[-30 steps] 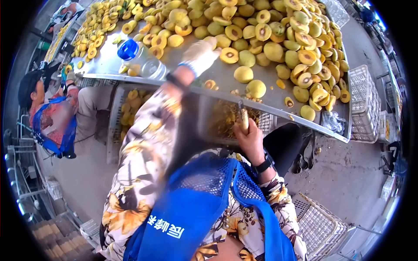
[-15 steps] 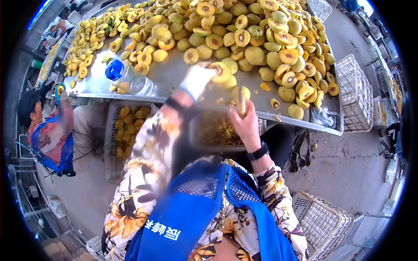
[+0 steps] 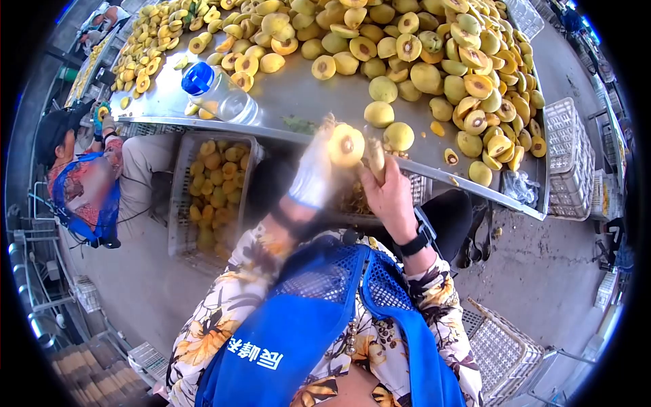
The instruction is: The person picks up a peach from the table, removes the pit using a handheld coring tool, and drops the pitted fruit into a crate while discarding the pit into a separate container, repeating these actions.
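My left hand (image 3: pixel 310 178), in a white glove, is closed around a halved yellow peach (image 3: pixel 346 145) whose cut face shows the brown pit area. It is held just off the table's front edge. Bare apart from a black wristband, my right hand (image 3: pixel 392 203) grips a pale-handled tool (image 3: pixel 376 160) upright beside the peach. The tool's working end is too blurred to identify. Two whole-looking peaches (image 3: pixel 398 136) lie on the metal table (image 3: pixel 298 102) just beyond my hands. A large heap of halved peaches (image 3: pixel 427 78) covers the far side.
A water bottle with a blue cap (image 3: pixel 227 98) lies on the table. Below, a crate of peaches (image 3: pixel 178 203) stands left, and another container (image 3: pixel 420 186) sits partly hidden under my hands. White crates (image 3: pixel 569 159) are stacked right. A co-worker (image 3: pixel 85 183) sits at left.
My left hand has drawn back from the table toward me with the peach half, turning its cut face upward. My right hand still grips the tool. The view has shifted slightly.
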### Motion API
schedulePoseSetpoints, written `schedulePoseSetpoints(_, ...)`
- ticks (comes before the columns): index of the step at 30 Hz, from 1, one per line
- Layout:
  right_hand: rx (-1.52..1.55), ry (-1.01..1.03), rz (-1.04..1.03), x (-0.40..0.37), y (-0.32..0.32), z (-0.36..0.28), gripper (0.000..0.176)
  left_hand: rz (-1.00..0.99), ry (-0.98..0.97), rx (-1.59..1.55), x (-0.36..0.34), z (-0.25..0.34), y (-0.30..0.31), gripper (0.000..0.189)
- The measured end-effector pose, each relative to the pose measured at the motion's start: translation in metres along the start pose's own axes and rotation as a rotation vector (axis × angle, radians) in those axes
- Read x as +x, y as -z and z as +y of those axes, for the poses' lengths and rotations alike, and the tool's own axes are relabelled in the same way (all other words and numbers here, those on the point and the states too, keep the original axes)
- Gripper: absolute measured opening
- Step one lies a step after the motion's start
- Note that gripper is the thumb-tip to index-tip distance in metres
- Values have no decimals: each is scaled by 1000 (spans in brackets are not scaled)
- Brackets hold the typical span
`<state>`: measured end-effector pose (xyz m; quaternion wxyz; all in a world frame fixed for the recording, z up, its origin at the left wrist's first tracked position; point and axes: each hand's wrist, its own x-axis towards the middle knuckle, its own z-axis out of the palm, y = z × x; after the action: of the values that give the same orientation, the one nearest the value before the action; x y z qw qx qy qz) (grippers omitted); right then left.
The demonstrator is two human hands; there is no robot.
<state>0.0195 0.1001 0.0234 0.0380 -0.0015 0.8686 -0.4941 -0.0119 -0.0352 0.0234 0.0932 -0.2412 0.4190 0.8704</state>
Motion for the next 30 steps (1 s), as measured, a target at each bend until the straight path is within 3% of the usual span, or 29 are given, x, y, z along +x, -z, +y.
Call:
schedulePoseSetpoints(3, 24, 42, -54, -14, -5, 3, 23, -182, -477, 625, 16, -14, 22, 33)
schedulePoseSetpoints(5, 33, 49, -55, -17, -9, 7, 22, -249, -626, 812, 16, -17, 23, 37)
schedulePoseSetpoints(8, 21, 34, -68, -19, -12, 9, 21, -238, -485, 523, 6, -16, 15, 37)
schedulePoseSetpoints(10, -2, 19, -96, -20, -12, 9, 21, -212, -257, 138, 0, -13, 6, 37)
schedulePoseSetpoints(13, -63, 24, -124, -24, -13, 11, 21, -178, -453, 387, 1, -17, 12, 36)
schedulePoseSetpoints(16, -28, 76, -195, -29, -8, 9, 21, -231, -184, 85, 5, -16, 16, 33)
schedulePoseSetpoints(21, -1, 11, -271, -30, -10, 16, 19, -670, -181, 574, 33, 5, 35, 21)
schedulePoseSetpoints(23, 16, -79, -304, -25, -12, 19, 21, -690, -33, 554, 38, 9, 39, 29)
schedulePoseSetpoints(24, 53, -68, -268, -23, -12, 21, 22, -698, -156, 674, 40, 8, 39, 36)
schedulePoseSetpoints(26, 125, -43, -197, -18, -14, 26, 24, -650, -167, 606, 36, 10, 34, 46)
schedulePoseSetpoints(28, 171, -66, -221, -15, -20, 32, 26, -529, 57, 241, 8, 18, 17, 49)
schedulePoseSetpoints(29, 193, -90, -251, -15, -24, 32, 26, -299, -47, 336, 4, 10, 15, 46)
schedulePoseSetpoints(30, 212, -114, -284, -15, -27, 30, 26, -316, -395, 620, 14, -4, 30, 39)
